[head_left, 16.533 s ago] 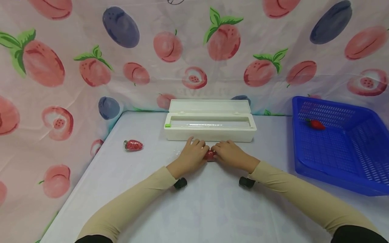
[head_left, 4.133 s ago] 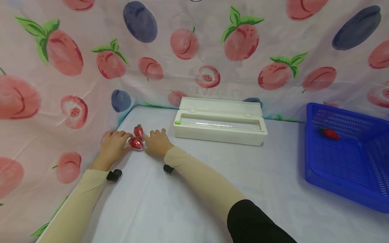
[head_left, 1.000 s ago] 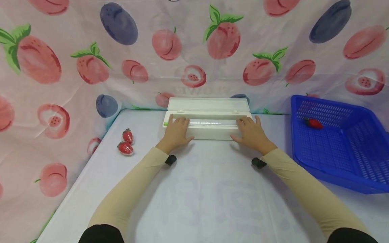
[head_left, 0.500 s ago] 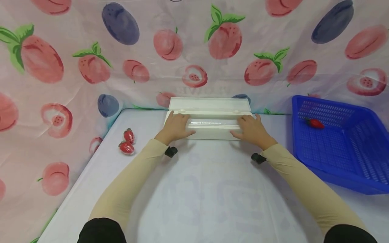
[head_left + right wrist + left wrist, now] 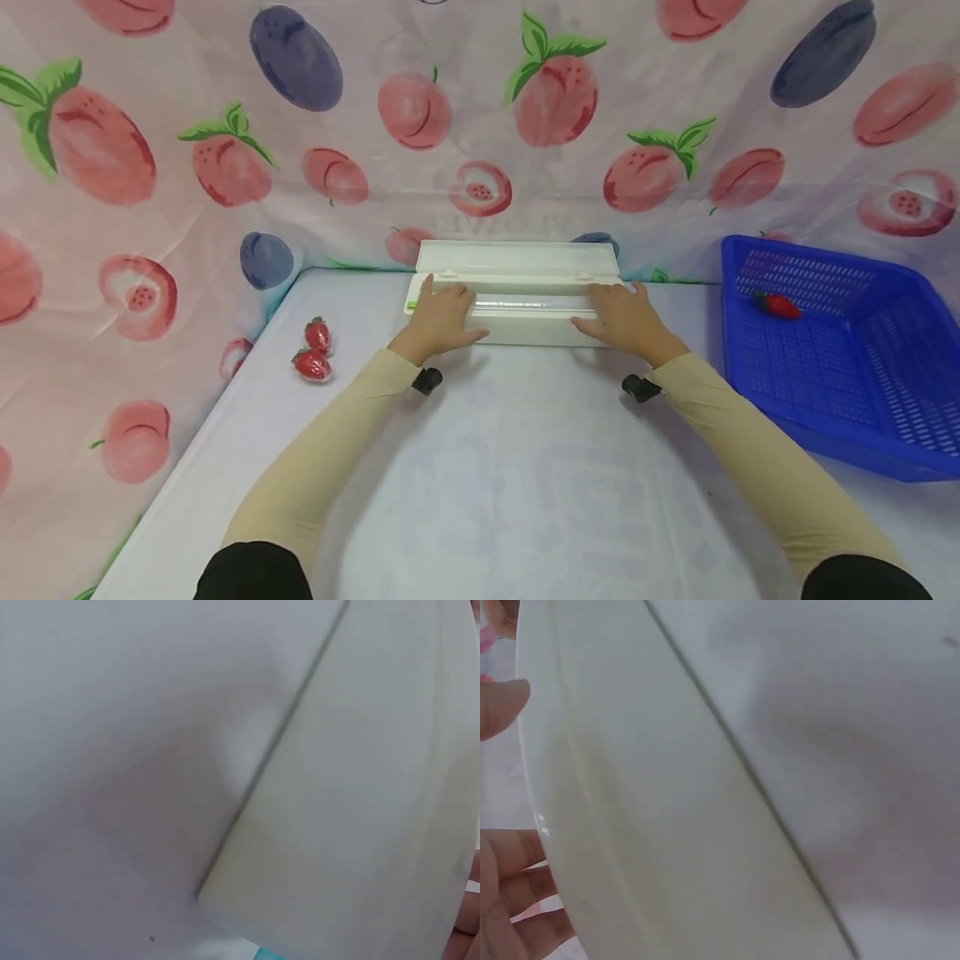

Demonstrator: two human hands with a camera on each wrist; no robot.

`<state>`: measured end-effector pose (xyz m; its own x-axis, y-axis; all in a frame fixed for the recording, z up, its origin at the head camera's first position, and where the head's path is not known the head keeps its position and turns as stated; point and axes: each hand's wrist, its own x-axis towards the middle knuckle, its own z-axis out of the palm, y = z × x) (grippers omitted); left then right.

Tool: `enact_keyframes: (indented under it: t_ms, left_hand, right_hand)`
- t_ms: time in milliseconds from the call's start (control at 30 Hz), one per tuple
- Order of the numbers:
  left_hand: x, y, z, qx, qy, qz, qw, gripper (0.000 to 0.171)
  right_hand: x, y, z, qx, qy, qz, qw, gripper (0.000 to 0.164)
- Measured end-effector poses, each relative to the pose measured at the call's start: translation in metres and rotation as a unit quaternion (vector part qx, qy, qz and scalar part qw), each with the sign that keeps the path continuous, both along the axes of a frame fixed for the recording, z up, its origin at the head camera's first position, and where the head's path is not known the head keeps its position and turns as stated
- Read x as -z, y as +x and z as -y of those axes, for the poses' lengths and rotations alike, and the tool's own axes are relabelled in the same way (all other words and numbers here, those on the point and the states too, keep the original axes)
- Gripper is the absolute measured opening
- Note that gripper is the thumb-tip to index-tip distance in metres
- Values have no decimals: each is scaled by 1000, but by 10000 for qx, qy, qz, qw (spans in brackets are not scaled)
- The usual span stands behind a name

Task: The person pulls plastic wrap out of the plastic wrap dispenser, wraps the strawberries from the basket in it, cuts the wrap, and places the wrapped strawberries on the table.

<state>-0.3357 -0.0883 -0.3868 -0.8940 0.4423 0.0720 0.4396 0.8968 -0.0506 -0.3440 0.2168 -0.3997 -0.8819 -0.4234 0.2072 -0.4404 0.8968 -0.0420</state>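
Observation:
A white cling film dispenser box (image 5: 525, 329) stands at the back of the table with its lid (image 5: 517, 258) raised. A roll of clear cling film (image 5: 528, 302) lies inside it. My left hand (image 5: 438, 321) is over the box's left part, fingers loosely bent at the opening and thumb spread toward the front. Over the right part my right hand (image 5: 626, 321) lies in much the same way. In the left wrist view, fingers (image 5: 525, 900) show past the box's rim; their contact with the film is hidden. The right wrist view shows mostly the box wall (image 5: 352, 795).
Two film-wrapped strawberries (image 5: 312, 364) lie together at the table's left side. A blue plastic basket (image 5: 840, 442) stands on the right, with one strawberry (image 5: 777, 305) inside. A fruit-print cloth (image 5: 480, 108) hangs directly behind the box.
Earlier, both hands handled a wrapped strawberry before the box; then two wrapped ones sat together at the left. The hands have since moved to the box, shifting only slightly in the last second.

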Motion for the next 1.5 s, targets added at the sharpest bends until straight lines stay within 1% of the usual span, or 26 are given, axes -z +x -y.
enact_keyframes:
  t_ms: [133, 233, 300, 367, 500, 633, 800, 900, 1000, 1133, 1267, 1367, 1500]
  left_hand:
    - [-10, -7, 0, -34, 147, 295, 9995, 64]
    - [-16, -13, -2, -109, 174, 478, 9986, 59]
    - [-20, -17, -4, -149, 170, 503, 9985, 52]
    - [-23, -21, -6, -149, 133, 484, 9986, 43]
    - [-24, -27, -8, -43, 43, 311, 9995, 30]
    - [-24, -31, -7, 78, 48, 139, 9999, 29]
    - [-20, -31, -10, 228, 50, -90, 9997, 28]
    - [-17, -29, -13, 282, -201, -304, 9989, 25]
    - [-14, -28, -14, 260, -515, -554, 9968, 22]
    - [-10, -27, -13, 159, -698, -826, 9940, 17]
    - [-8, -27, -9, 140, -677, -1124, 9912, 16]
    - [-6, -27, -5, 139, -667, -1334, 9887, 16]
    - [-1, -27, 0, 115, -634, -1563, 9856, 15]
  right_hand:
    - [-4, -8, -1, 80, -286, 420, 9987, 57]
    - [-11, -12, -1, 132, -535, 863, 9947, 53]
    - [-15, -13, 0, 184, -690, 1122, 9911, 49]
    - [-19, -15, 0, 202, -798, 1265, 9885, 44]
    - [-21, -17, 0, 183, -829, 1289, 9880, 36]
    - [-22, -19, 1, 90, -742, 1046, 9917, 30]
    - [-18, -21, 1, -25, -698, 466, 9965, 22]
    - [-14, -21, 1, -35, -692, 129, 9975, 17]
    - [-11, -22, 1, -79, -520, -295, 9982, 13]
    - [-10, -21, 1, -180, -222, -774, 9966, 7]
    - [-10, -19, 1, -223, -25, -990, 9948, 7]
    - [-10, -17, 0, -288, 37, -1246, 9918, 7]
    - [-7, -15, 0, -423, -13, -1710, 9844, 6]
